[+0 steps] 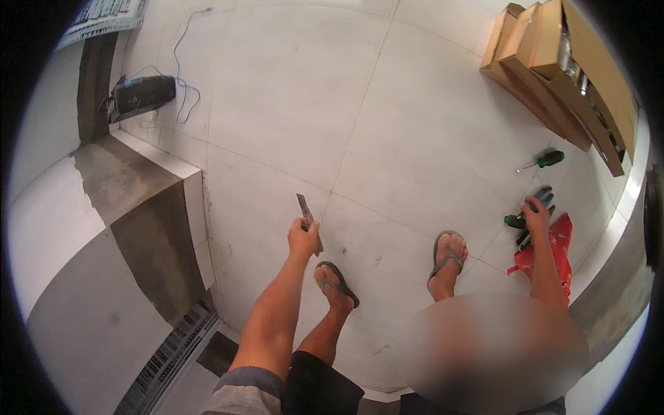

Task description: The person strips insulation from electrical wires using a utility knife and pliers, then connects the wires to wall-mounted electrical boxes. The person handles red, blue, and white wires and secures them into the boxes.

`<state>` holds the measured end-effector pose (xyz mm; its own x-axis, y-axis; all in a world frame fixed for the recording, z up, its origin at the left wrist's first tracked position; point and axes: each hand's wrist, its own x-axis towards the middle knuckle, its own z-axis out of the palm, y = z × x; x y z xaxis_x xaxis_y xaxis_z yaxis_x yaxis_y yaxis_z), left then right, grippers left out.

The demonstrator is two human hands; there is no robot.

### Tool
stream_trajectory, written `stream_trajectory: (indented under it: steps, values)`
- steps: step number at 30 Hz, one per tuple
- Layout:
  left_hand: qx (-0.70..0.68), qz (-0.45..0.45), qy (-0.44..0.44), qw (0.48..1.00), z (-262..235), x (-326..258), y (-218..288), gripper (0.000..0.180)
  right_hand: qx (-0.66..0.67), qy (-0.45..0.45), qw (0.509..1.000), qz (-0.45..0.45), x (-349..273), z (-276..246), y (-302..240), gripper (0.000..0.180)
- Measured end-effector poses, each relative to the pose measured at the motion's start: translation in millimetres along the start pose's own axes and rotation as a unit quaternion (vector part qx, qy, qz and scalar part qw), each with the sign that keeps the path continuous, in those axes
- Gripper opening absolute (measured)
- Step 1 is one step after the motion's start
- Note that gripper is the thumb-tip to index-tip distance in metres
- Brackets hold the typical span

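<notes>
Looking down at a pale tiled floor here. Got a narrow, flat, dark tool clasped in the left hand, just left of the frame's middle. Pretty snug grip round the midsection, with one end poking out toward the top of the frame and the other down near the left foot. Can't tell the exact kind of tool, sorry.

Over at the right of the frame, seeing the right hand down by a little cluster of tools, with bent, fairly narrow fingers right at a grey-blue item. Honestly can't tell an actual hold from a mere touch. Just left of that hand, a green-and-black handle. A bit below, another dark tool with green on it, close by a crumpled red bag or cloth (can't tell which). Also got a screwdriver slightly higher up, apart from the bunch, with the handle to the right and the shaft to the left.

Brown cardboard boxes in the upper right. Black boxy device in the upper left, with a thin blue cable across the tiles.
</notes>
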<state>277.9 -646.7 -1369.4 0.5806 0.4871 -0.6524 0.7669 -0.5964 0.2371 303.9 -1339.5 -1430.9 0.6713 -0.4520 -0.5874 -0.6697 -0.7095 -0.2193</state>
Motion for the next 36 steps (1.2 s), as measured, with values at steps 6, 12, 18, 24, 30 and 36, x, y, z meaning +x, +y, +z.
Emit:
stream_trajectory:
  steps: [6,12,18,24,30,36]
  values:
    - [0.087,0.017,0.053,0.995,-54.2,43.3,-52.1,0.032,0.069,-0.008,0.998,0.002,-86.9,28.4,-73.9,0.059]
    - [0.041,0.048,0.013,0.998,-42.1,67.0,-76.3,0.027,0.133,-0.108,0.985,-0.012,-203.1,15.6,-124.6,0.048]
    - [0.028,0.047,0.042,0.998,-41.7,63.7,-78.2,0.028,0.205,-0.148,0.967,-0.041,-277.0,13.8,-171.6,0.038]
    - [-0.044,0.026,0.030,0.998,-47.9,57.4,-101.0,0.032,0.273,-0.183,0.944,0.027,-316.4,-6.0,-221.2,0.036]
    - [0.015,0.094,-0.066,0.993,-30.0,10.2,-99.1,0.037,0.416,-0.264,0.870,0.034,-377.9,-28.3,-267.5,0.050]
    - [0.040,0.024,-0.051,0.998,-37.1,44.6,-89.3,0.032,0.539,-0.345,0.761,0.100,-466.1,-27.2,-373.9,0.038]
